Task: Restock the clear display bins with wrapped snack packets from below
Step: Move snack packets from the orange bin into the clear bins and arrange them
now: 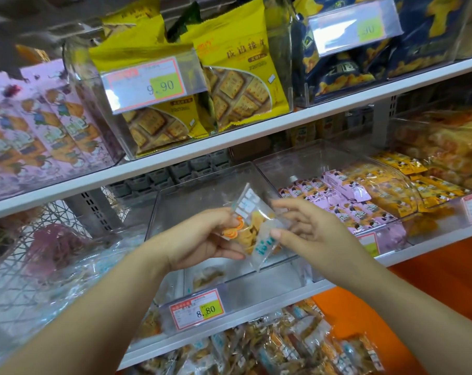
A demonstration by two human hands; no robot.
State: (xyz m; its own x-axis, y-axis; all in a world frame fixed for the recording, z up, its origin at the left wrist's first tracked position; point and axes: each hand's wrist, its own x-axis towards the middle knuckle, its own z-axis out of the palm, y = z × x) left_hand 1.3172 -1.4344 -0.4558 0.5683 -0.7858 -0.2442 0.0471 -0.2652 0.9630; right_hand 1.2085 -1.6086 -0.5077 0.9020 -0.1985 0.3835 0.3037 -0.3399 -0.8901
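Currently, landmark = clear display bin [175, 201], middle shelf. Price tag [197, 309] on its front reads "8.80" on a yellow patch inside a red border; the smaller print is too blurred to read. One shelf above the bin and slightly left, a second tag [145, 83] reads "9.90", mounted on a bin of yellow biscuit packets [240, 71] with Chinese characters, not legible to me. Above and to the right of the bin, a third tag [353, 28] shows only ".90"; the leading digit is washed out. The neighbouring bin just right of it holds pink packets [351, 207], small print unreadable. Under the bin's shelf lies a heap of clear-wrapped packets [270, 347], cut off by the bottom edge. Through the bin's front wall one pale packet [207, 276] shows at the bottom, blurred. Snack packet [249, 226]: held over the bin's open top, clear wrapper, orange swirl mark, white block lettering and blue lettering, none readable; cannot tell whether it is one packet or two overlapped. Left hand [202, 239]: fingers curled, gripping the packet's left side. Right hand [310, 228]: thumb and fingertips pinch the wrapper's right end, remaining fingers loosely spread.
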